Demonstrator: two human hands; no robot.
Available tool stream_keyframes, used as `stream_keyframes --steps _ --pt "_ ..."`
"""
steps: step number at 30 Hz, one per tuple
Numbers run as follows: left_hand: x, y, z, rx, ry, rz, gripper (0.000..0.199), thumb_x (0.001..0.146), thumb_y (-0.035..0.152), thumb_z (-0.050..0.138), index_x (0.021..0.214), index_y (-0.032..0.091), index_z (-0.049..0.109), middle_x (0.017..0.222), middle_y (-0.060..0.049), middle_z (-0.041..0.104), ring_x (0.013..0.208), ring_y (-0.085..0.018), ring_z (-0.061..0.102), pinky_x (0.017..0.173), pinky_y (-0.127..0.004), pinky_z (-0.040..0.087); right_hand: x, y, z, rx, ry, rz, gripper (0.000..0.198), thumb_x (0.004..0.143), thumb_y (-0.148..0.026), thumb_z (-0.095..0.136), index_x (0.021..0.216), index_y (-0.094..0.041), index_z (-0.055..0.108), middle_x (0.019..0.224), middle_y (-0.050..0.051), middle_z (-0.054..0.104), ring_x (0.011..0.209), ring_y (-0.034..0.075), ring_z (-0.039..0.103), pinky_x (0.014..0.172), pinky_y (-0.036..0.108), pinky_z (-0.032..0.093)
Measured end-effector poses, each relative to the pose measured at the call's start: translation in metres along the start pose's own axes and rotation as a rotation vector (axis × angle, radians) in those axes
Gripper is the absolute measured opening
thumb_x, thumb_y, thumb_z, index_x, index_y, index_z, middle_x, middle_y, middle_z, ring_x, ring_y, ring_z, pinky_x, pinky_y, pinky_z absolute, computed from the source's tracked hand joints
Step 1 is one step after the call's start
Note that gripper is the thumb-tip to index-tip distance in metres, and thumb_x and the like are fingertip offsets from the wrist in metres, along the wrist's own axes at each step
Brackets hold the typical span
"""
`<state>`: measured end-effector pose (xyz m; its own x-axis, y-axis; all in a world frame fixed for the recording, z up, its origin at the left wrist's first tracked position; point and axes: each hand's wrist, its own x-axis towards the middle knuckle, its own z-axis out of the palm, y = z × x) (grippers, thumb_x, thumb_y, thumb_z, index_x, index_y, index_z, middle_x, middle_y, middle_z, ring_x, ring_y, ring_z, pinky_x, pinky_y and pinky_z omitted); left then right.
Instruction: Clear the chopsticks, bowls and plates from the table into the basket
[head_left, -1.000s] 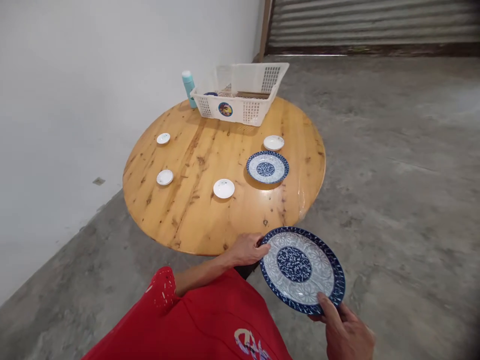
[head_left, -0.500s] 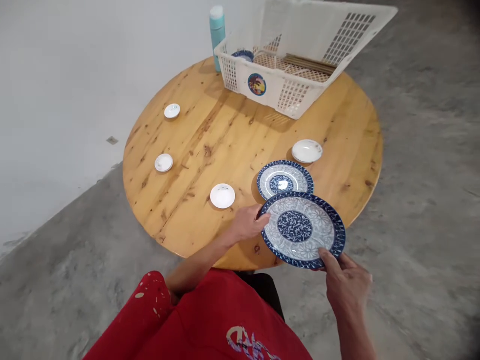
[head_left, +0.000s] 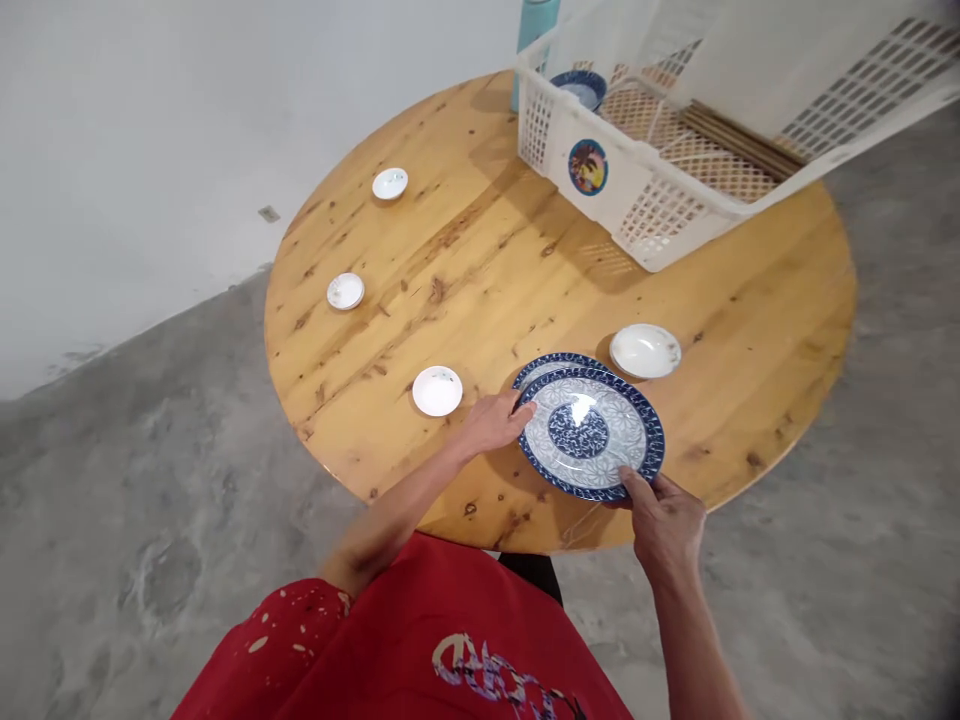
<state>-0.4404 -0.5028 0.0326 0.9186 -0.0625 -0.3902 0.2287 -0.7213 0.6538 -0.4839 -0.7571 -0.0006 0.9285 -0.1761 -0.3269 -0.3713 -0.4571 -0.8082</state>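
A large blue-and-white patterned plate [head_left: 589, 432] is held by both hands just over the round wooden table [head_left: 487, 260]. My left hand [head_left: 493, 422] grips its left rim and my right hand [head_left: 664, 520] grips its near right rim. Under it lies a smaller blue-and-white plate [head_left: 541, 366], mostly covered, with only its far left edge showing. A small white dish [head_left: 645, 350] sits just beyond the plates to the right.
Three more small white dishes [head_left: 437, 390] [head_left: 346, 291] [head_left: 390, 183] lie on the left half of the table. A white plastic basket [head_left: 675, 150] with a blue bowl [head_left: 577, 88] inside stands at the back, a teal bottle [head_left: 534, 25] beside it. Concrete floor surrounds the table.
Both hands carried the large plate from off the table's near edge forward over the table, until it covers most of the smaller plate. The view moved closer to the table.
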Motion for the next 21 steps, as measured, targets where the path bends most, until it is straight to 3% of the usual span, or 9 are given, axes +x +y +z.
stream_keyframes --steps 3,6,12,17,21 --pt "0.005 0.009 -0.002 0.028 -0.001 -0.068 0.034 0.101 0.043 0.040 0.081 0.019 0.055 0.078 -0.003 0.064 0.075 -0.018 0.058 0.066 -0.027 0.035 0.021 -0.007 -0.007 0.055 -0.102 0.090 0.045 0.075 -0.058 0.064 0.071 -0.014 0.066 0.057 0.005 0.064 0.053 0.021 0.061 0.047 0.028 0.046" --pt "0.010 0.016 -0.002 0.097 -0.005 -0.133 0.033 0.100 0.040 0.040 0.083 0.018 0.057 0.085 -0.006 0.068 0.079 -0.019 0.062 0.068 -0.027 0.037 0.038 -0.016 -0.015 0.001 -0.190 0.091 0.045 0.071 -0.060 0.063 0.068 -0.016 0.065 0.057 0.006 0.065 0.052 0.023 0.063 0.049 0.030 0.047" --pt "0.016 0.023 0.006 0.233 -0.004 -0.230 0.033 0.099 0.041 0.041 0.093 0.017 0.062 0.099 -0.012 0.073 0.093 -0.027 0.068 0.078 -0.032 0.045 0.070 -0.014 -0.027 -0.300 -0.291 -0.087 0.046 0.074 -0.066 0.052 0.059 -0.023 0.056 0.052 0.009 0.062 0.055 0.025 0.063 0.055 0.031 0.046" --pt "0.014 0.031 0.005 0.293 0.008 -0.282 0.031 0.100 0.037 0.041 0.099 0.015 0.063 0.104 -0.015 0.073 0.100 -0.029 0.069 0.084 -0.035 0.049 0.091 -0.003 -0.027 -0.537 -0.343 -0.282 0.046 0.081 -0.066 0.047 0.061 -0.024 0.051 0.054 0.009 0.062 0.060 0.025 0.065 0.061 0.033 0.045" --pt "0.012 0.040 0.002 0.362 -0.021 -0.302 0.031 0.101 0.033 0.040 0.107 0.012 0.062 0.106 -0.017 0.073 0.101 -0.028 0.070 0.083 -0.034 0.050 0.094 -0.002 -0.025 -0.694 -0.363 -0.336 0.044 0.087 -0.061 0.044 0.067 -0.023 0.054 0.058 0.010 0.064 0.066 0.028 0.068 0.063 0.033 0.044"
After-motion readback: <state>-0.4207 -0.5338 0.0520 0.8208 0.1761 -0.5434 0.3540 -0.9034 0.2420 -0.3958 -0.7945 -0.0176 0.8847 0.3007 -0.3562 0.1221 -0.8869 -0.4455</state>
